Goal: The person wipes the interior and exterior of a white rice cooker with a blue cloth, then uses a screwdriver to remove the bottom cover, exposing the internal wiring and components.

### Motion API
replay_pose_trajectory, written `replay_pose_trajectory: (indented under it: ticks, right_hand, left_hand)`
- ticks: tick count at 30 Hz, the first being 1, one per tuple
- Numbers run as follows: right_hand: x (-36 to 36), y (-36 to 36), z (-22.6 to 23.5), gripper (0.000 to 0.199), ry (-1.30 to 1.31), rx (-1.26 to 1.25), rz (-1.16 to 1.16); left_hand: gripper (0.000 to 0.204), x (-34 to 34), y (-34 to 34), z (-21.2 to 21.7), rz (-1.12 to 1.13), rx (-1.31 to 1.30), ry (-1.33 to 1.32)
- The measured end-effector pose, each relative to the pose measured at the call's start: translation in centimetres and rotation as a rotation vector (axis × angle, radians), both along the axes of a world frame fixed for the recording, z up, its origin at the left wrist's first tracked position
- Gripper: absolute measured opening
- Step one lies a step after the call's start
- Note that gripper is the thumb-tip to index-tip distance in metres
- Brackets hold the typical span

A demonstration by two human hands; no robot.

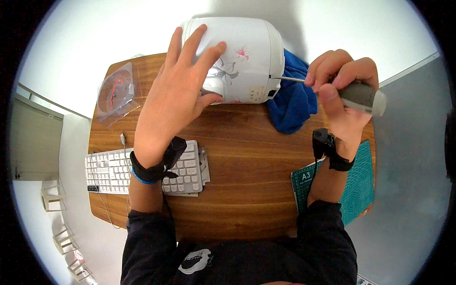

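The left hand (173, 95) lies open on the white rice cooker (237, 59); the right hand (342, 90) grasps a screwdriver (354, 94), tip touching the cooker's right side.

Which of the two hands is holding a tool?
The right hand: it grips a grey screwdriver against the white cooker. The left hand lies open on the cooker.

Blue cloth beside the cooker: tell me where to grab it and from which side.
Pinch the blue cloth at its loose lower corner hanging toward the table's middle, coming from the near side. That fold lies free, while the upper part is tucked against the white cooker and sits under the screwdriver held by the right hand.
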State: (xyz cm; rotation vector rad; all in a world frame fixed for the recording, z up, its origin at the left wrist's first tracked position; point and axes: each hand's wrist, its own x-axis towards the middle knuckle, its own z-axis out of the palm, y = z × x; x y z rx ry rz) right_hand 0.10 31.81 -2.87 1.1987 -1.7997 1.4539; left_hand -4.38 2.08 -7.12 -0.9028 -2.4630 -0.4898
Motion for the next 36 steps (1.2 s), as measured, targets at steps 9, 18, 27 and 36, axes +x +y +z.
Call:
replay_pose_trajectory:
  ticks: [9,18,27,36]
  right_hand:
    - [1.8,-1.3,0.1,0.032,-0.164,0.174,-0.072]
    - [0.9,0.3,-1.0,0.030,-0.413,-0.093,0.106]
    - [1.1,-1.2,-1.8,0.029,-0.400,-0.127,0.091]
    - [0.8,-5.5,-5.1,0.018,-0.018,-0.020,-0.244]
  left_hand:
    - [0.095,0.3,0.3,0.1,0.018,-0.014,0.021]
    - [0.094,0.0,0.1,0.0,-0.007,0.004,0.027]
    - [0.096,-0.4,0.0,-0.1,0.018,-0.006,0.033]
    - [0.095,-0.7,0.1,-0.2,0.018,0.007,0.038]
